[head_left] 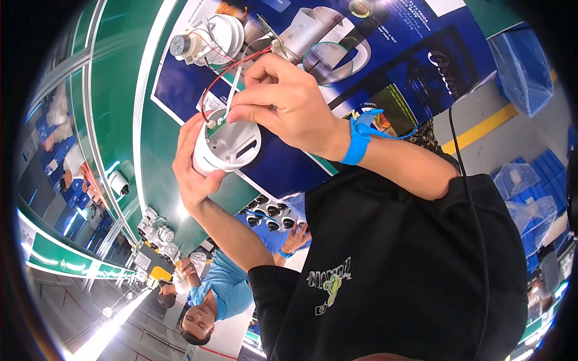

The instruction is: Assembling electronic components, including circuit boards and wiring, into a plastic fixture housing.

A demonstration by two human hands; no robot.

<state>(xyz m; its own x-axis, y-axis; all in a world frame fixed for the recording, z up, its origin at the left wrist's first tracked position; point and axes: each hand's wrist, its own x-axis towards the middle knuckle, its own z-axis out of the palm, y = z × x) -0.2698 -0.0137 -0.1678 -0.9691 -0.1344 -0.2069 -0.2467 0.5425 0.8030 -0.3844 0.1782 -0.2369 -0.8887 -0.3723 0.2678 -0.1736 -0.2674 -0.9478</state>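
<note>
My left hand is wrapped round a white cylindrical plastic housing, its open end facing up toward me. Inside it I see a slotted floor and, by the rim, a small green part. My right hand is over the rim, thumb and fingers pinching a thin white strip that reaches into the housing. Red and black wires arch from a white connector at the rim up to a small green circuit board beyond my right hand.
A white round assembly with a metal motor lies on a blue printed sheet over the green bench. A blue wrist strap circles my right wrist. A black cable hangs beside me. A blue-shirted person works nearby.
</note>
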